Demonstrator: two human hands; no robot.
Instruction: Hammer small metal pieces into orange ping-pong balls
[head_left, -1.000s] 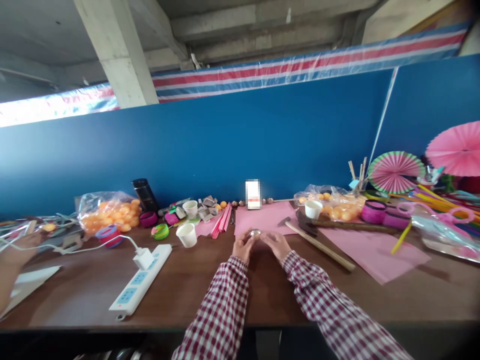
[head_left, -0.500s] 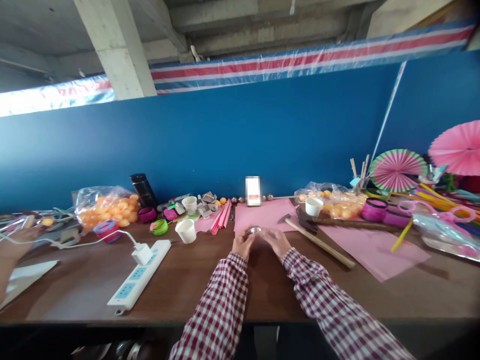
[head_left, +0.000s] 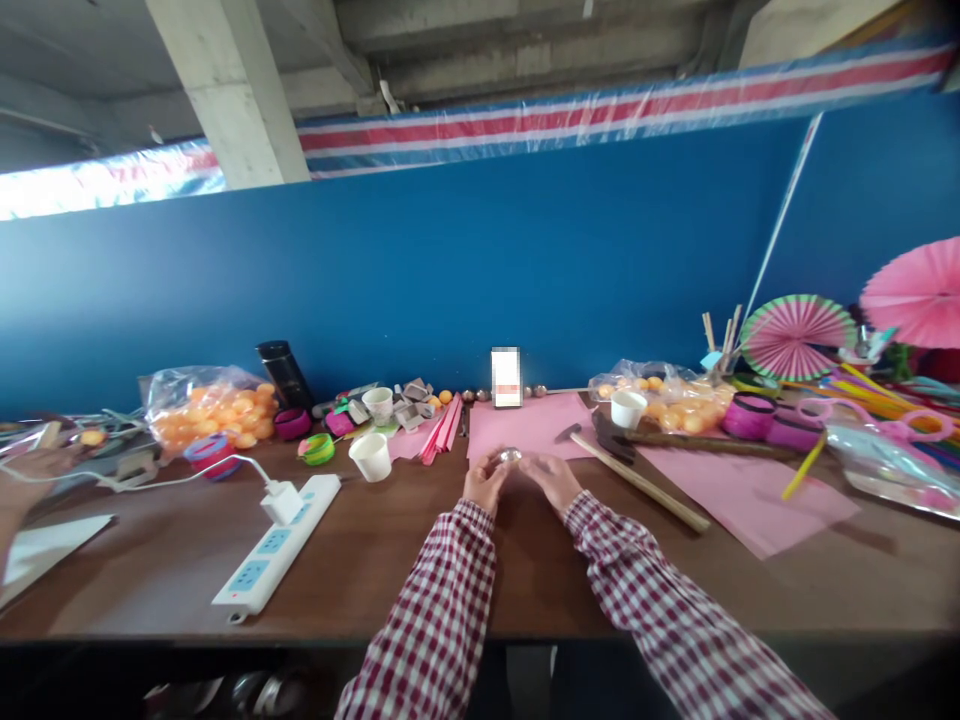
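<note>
Left hand (head_left: 484, 482) and right hand (head_left: 552, 478) pinch silvery object (head_left: 511, 456).

Checked long sleeves, bare hands.
The left sleeve (head_left: 439, 610) and right sleeve (head_left: 660, 620) are of red-and-white small-check shirt cloth, reaching to the wrists; the left hand (head_left: 486, 482) and right hand (head_left: 551, 478) are bare.

A blue partition wall (head_left: 450, 260) backs the brown wooden table (head_left: 150, 580); above it runs a striped tarpaulin (head_left: 600, 112) (red, white, blue) under bare concrete beams (head_left: 225, 90).
</note>
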